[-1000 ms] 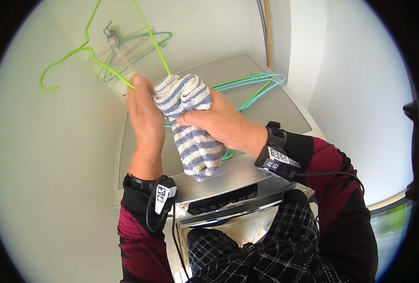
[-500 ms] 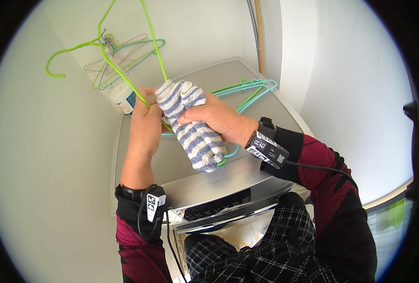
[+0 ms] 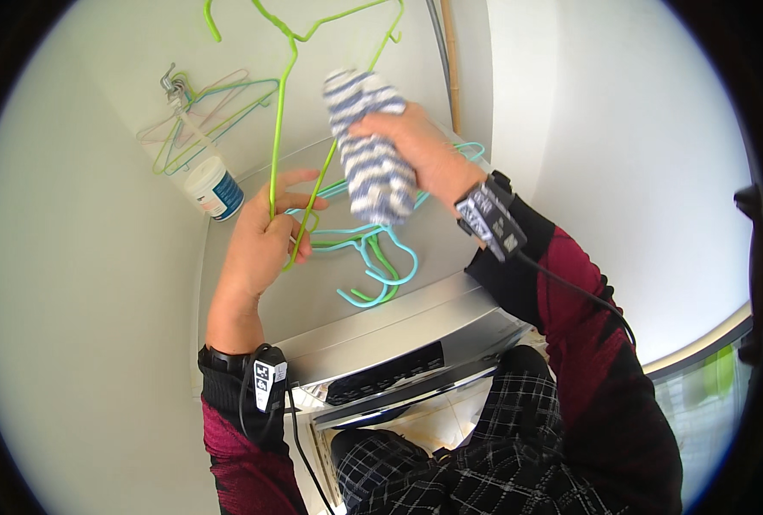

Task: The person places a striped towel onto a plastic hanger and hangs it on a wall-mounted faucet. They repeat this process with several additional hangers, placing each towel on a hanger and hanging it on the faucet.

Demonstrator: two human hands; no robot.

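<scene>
My left hand grips a lime-green wire hanger, which stands upright above it with its hook at the top left; some fingers are loosely spread around the lower wire. My right hand holds a bundle of blue-and-white striped fuzzy socks, thumb across them, just right of the hanger and slightly blurred. Whether the socks touch the hanger, I cannot tell. Below both hands, light-blue and green hangers lie on the grey lid of a washing machine.
A white tub with a blue label sits at the lid's back left corner. More pastel hangers hang from a wall hook behind it. Pale walls flank the machine; a bamboo pole and grey pipe stand at the back.
The socks in my right hand have moved up and right, away from my left hand. The green hanger has swung upright and rightward, uncovering more hangers on the lid.
</scene>
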